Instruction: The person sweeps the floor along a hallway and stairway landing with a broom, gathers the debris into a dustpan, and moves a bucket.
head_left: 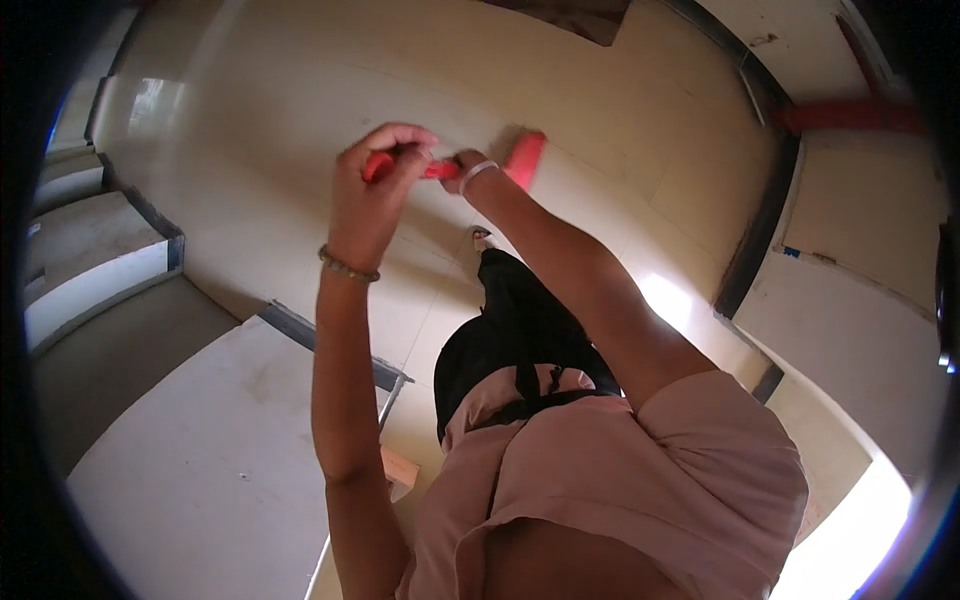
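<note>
Both of my hands are closed round the red handle [438, 170] of a broom, held out in front of me over the floor. My left hand [375, 190] wraps the top end of the handle, and its rounded red tip shows between the fingers. Lower down, my right hand [466, 168] grips the same handle, with its fingers mostly hidden behind the wrist. Past the right wrist, the red broom head [525, 158] appears down at the tiled floor [290, 110]; its bristles cannot be made out.
At the left are steps [95, 245] with dark edging. A white-topped surface [220, 450] is close by my left arm. Dark skirting [765, 220] runs along the right wall, where a red pipe [850, 117] passes. A dark mat [575, 15] lies at the far edge. My shoe [481, 238] is below my hands.
</note>
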The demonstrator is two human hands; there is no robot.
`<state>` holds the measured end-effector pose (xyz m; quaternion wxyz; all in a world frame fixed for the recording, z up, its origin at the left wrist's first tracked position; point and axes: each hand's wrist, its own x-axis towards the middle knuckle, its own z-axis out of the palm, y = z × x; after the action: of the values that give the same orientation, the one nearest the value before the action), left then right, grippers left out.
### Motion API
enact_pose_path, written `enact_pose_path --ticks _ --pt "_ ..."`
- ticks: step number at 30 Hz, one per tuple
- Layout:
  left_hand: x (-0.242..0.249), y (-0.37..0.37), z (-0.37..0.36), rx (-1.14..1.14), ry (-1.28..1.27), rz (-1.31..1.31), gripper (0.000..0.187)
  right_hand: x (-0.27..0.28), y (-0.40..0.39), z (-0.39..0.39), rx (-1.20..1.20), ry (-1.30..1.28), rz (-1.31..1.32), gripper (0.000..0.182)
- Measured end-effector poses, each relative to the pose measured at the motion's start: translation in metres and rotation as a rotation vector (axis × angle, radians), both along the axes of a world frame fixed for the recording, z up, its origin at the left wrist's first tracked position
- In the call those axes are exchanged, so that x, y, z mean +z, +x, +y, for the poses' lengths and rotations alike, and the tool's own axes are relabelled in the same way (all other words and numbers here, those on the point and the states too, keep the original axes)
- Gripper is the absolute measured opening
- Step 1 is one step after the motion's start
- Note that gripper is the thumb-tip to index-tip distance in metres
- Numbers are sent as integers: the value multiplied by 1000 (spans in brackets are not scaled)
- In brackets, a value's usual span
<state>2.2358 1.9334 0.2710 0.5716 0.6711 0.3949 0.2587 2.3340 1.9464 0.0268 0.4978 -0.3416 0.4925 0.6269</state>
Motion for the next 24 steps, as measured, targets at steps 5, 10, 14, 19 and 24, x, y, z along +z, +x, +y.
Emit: enact_pose_path --ticks 5,10,14,19,24 --pt "16 -3 62 -47 124 57 11 4 -10 116 140 643 -47 12" --pt "49 -44 76 47 252 45 10 72 -39 148 -88 478 54 11" --pt "46 -97 84 186 146 -74 13 88 -64 113 -136 419 -73 12" --pt "-25 -126 65 270 -274 -270 15 21 -62 12 -59 195 -196 12" --pt "-116 -88 43 -3 -489 -310 14 -45 -19 -87 60 -166 -409 9"
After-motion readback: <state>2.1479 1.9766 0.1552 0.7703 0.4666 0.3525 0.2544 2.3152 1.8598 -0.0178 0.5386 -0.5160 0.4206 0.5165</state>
